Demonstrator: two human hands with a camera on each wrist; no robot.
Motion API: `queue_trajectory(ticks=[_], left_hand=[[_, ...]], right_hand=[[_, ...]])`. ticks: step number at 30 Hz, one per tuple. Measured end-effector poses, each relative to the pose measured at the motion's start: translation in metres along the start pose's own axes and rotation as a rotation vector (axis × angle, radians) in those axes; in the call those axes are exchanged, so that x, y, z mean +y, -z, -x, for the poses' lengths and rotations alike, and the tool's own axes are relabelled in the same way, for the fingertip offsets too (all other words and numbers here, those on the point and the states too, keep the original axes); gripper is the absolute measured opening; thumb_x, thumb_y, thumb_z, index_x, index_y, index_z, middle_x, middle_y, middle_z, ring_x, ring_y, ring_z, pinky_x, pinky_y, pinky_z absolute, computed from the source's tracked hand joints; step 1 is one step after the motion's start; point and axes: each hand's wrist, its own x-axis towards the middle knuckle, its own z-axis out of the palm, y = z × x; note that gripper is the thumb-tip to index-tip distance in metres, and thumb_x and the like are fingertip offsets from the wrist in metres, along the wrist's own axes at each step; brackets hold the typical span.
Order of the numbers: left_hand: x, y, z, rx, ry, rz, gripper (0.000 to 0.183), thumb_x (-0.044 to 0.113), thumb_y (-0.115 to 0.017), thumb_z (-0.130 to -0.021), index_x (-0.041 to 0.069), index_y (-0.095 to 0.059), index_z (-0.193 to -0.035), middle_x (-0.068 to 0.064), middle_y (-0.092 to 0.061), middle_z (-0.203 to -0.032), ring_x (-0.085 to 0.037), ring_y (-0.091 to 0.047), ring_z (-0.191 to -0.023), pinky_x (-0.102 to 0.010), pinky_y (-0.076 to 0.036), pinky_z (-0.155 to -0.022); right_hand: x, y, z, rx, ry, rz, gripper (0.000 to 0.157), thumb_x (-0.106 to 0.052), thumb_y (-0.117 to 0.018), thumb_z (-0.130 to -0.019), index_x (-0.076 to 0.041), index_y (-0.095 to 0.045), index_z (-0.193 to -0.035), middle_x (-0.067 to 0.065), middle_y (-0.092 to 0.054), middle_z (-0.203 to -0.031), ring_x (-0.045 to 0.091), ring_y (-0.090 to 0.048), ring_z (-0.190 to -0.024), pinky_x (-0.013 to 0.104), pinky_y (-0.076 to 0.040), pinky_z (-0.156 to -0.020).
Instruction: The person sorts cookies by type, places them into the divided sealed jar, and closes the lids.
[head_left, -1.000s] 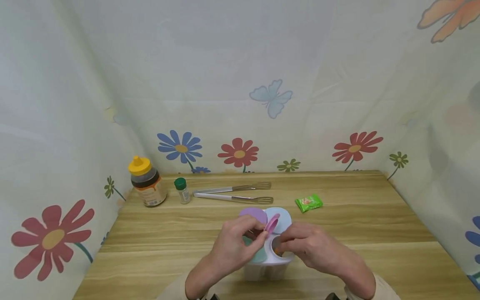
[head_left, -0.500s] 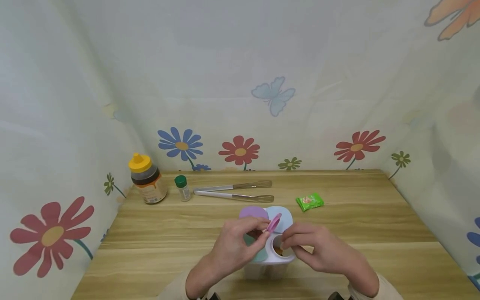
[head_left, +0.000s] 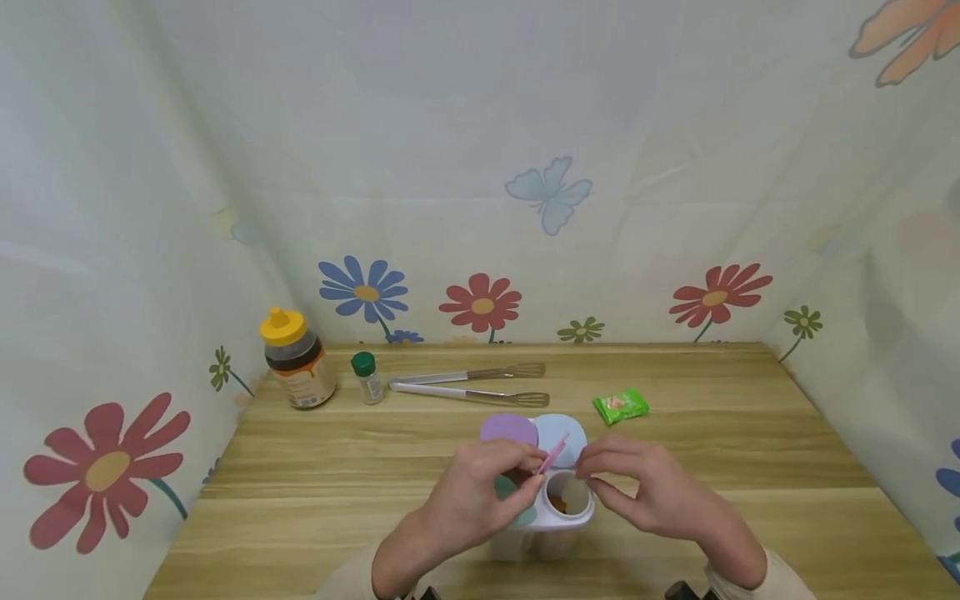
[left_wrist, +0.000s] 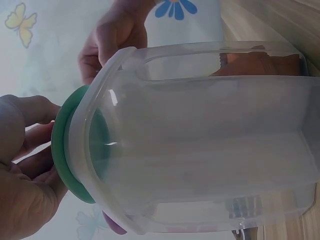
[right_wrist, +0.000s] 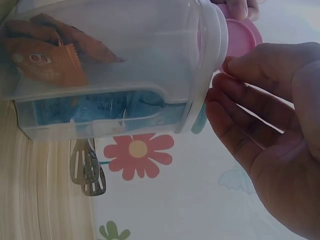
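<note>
A clear storage box [left_wrist: 200,130] with a white top [head_left: 551,523] stands upright on the table. Purple [head_left: 508,427], light blue [head_left: 553,429] and green lids [left_wrist: 62,145] cover three of its openings. My left hand [head_left: 480,492] pinches the pink lid [head_left: 553,454] on edge, beside the uncovered front-right opening [head_left: 568,493]. Orange-brown packets [right_wrist: 47,62] lie at the bottom of that compartment, and blue packets [right_wrist: 100,107] show in another. With fingers loosely bent and nothing held, my right hand [head_left: 648,483] is at that opening's right rim; whether it touches cannot be told.
Metal tongs [head_left: 465,385] lie behind the box, with a green-capped shaker [head_left: 367,379] to their left. Farther left stands a yellow-capped bottle [head_left: 298,358] of dark syrup. A green packet [head_left: 621,406] lies at the back right.
My right hand has come up out of the opening and shifted right to its rim. The pink lid, still pinched by my left hand, has turned more edge-on.
</note>
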Motion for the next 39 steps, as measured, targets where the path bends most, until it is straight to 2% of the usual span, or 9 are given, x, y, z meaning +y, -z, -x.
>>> queue_trajectory(ticks=[6, 13, 19, 24, 31, 36, 39], left_hand=[[0.0, 0.001, 0.001, -0.046, -0.028, -0.042, 0.009, 0.006, -0.074, -0.084, 0.008, -0.071, -0.092, 0.0, -0.072, -0.089, 0.001, -0.064, -0.076, -0.006, -0.052, -0.068], [0.003, 0.001, 0.001, -0.113, -0.074, -0.155, 0.014, 0.014, -0.075, -0.085, 0.01, -0.072, -0.097, 0.004, -0.069, -0.084, 0.001, -0.06, -0.075, -0.002, -0.048, -0.069], [0.008, -0.001, 0.0, -0.136, -0.124, -0.265, 0.021, 0.02, -0.075, -0.086, 0.015, -0.074, -0.106, 0.007, -0.07, -0.087, 0.0, -0.058, -0.075, -0.003, -0.045, -0.068], [0.012, -0.005, 0.0, -0.17, -0.184, -0.376, 0.017, 0.025, -0.075, -0.086, 0.017, -0.076, -0.101, 0.008, -0.07, -0.089, -0.003, -0.06, -0.08, -0.008, -0.048, -0.072], [0.017, -0.011, 0.0, -0.224, -0.225, -0.523, 0.014, 0.027, -0.076, -0.083, 0.018, -0.076, -0.094, 0.009, -0.066, -0.088, -0.006, -0.058, -0.085, -0.013, -0.049, -0.077], [0.021, -0.013, 0.002, -0.259, -0.21, -0.575, 0.017, 0.027, -0.075, -0.083, 0.019, -0.075, -0.098, 0.008, -0.063, -0.088, -0.007, -0.055, -0.083, -0.015, -0.047, -0.073], [0.023, -0.014, 0.0, -0.275, -0.201, -0.584, 0.017, 0.025, -0.072, -0.086, 0.022, -0.073, -0.102, 0.008, -0.061, -0.088, -0.007, -0.053, -0.082, -0.015, -0.046, -0.07]], right_hand=[[0.001, 0.003, 0.002, -0.002, -0.041, 0.02, 0.032, 0.0, -0.075, -0.075, -0.016, -0.071, -0.102, -0.005, -0.068, -0.104, 0.01, -0.064, -0.094, 0.015, -0.051, -0.088], [0.005, 0.006, 0.011, -0.028, -0.149, 0.043, 0.035, -0.002, -0.077, -0.076, -0.017, -0.07, -0.106, -0.006, -0.069, -0.105, 0.011, -0.065, -0.097, 0.011, -0.047, -0.093], [0.009, 0.006, 0.014, -0.025, -0.175, 0.047, 0.036, -0.003, -0.077, -0.077, -0.018, -0.068, -0.109, -0.005, -0.069, -0.104, 0.008, -0.064, -0.092, 0.012, -0.051, -0.084], [0.009, 0.008, 0.014, -0.04, -0.218, 0.034, 0.032, -0.004, -0.076, -0.08, -0.016, -0.068, -0.109, -0.002, -0.069, -0.104, 0.009, -0.064, -0.09, 0.016, -0.053, -0.08], [0.007, 0.011, 0.015, -0.058, -0.259, 0.045, 0.033, -0.005, -0.076, -0.08, -0.018, -0.068, -0.11, -0.003, -0.069, -0.106, 0.005, -0.063, -0.091, 0.017, -0.054, -0.079], [0.007, 0.011, 0.016, -0.06, -0.266, 0.051, 0.033, -0.006, -0.076, -0.081, -0.02, -0.068, -0.11, -0.004, -0.069, -0.105, 0.004, -0.063, -0.09, 0.015, -0.053, -0.079], [0.007, 0.011, 0.016, -0.059, -0.269, 0.052, 0.035, -0.006, -0.076, -0.081, -0.019, -0.067, -0.112, -0.004, -0.069, -0.106, 0.006, -0.064, -0.091, 0.019, -0.055, -0.078]])
